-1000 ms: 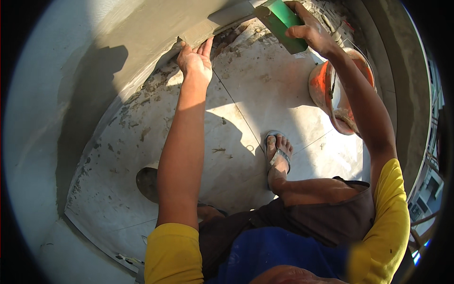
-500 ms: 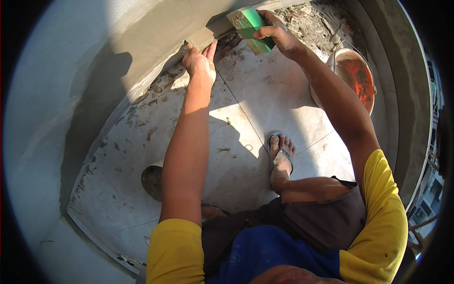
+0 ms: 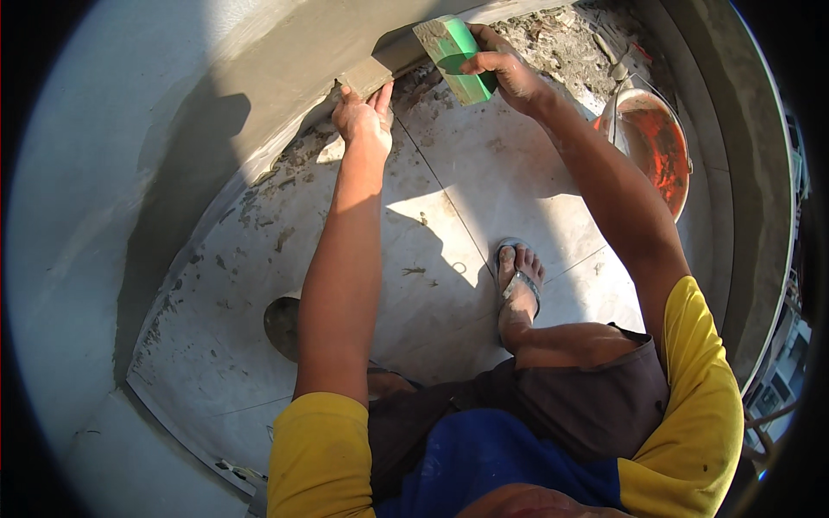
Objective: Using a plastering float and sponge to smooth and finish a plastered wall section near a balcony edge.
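At the foot of the curved plastered wall (image 3: 294,65), my left hand (image 3: 363,119) holds the lower edge of a small, flat grey-brown piece (image 3: 366,76) against the wet-looking surface. Its thumb and fingers point up, and the palm side is partly hidden. To the right, my right hand (image 3: 511,73) grips a green plastering float (image 3: 458,59) by its back. Mortar coats the float's working face, which is turned toward the wall. A gap separates the float from my left hand.
A bucket (image 3: 654,147) with an orange-red stained inside stands right of my right forearm. Mortar rubble (image 3: 561,47) lies beyond it along the wall. The tiled floor (image 3: 432,233) has mortar splashes. A dark round object (image 3: 281,328) sits by my left forearm; my sandaled foot (image 3: 520,276) is mid-floor.
The view has shifted slightly. The green float has tilted a little and sits marginally lower in the picture; my left hand stays at the flat piece.
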The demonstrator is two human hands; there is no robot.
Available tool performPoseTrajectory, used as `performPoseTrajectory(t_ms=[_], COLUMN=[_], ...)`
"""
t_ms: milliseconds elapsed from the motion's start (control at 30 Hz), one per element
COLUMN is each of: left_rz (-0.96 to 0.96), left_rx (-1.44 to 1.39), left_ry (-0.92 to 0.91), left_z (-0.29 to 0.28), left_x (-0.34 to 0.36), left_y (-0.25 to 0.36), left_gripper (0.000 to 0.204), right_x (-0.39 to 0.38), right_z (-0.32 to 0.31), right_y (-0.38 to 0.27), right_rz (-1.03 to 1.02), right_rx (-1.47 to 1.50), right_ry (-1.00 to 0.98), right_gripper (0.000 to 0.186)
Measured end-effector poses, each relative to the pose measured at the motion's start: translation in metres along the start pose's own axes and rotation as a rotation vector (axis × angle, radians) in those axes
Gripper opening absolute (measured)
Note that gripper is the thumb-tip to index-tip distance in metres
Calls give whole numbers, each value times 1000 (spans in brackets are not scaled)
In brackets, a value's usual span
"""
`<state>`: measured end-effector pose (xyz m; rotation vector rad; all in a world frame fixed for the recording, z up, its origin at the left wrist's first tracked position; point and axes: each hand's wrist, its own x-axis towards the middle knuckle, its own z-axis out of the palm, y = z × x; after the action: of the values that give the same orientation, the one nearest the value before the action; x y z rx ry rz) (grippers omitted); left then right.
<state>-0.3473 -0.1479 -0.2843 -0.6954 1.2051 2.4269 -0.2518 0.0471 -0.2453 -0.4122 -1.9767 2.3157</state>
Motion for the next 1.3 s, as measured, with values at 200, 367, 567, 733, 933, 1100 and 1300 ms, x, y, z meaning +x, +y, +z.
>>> performPoseTrajectory(t_ms=[200, 367, 567, 733, 933, 1100, 1300], left_rz=[-17, 10, 32, 37, -25, -127, -199], left_rx=[-40, 6, 7, 87, 487, 777, 822], left_ry=[12, 32, 99, 60, 40, -145, -271], left_z=[-6, -18, -48, -122, -178, -188, -211], left_x=[0, 0, 1, -13, -66, -95, -136], left_y=[4, 18, 36, 62, 122, 166, 185], left_gripper=[43, 35, 43, 41, 41, 37, 36], right_x=[3, 2, 0, -25, -100, -151, -164], right_z=[3, 19, 37, 60, 66, 65, 87], right_y=[4, 4, 18, 38, 49, 29, -7], right_rz=[-14, -33, -7, 61, 279, 356, 539], right_rx=[35, 41, 97, 263, 372, 220, 148], right_ry=[-17, 2, -81, -239, -244, -163, 122], right_gripper=[71, 69, 60, 62, 72, 69, 61])
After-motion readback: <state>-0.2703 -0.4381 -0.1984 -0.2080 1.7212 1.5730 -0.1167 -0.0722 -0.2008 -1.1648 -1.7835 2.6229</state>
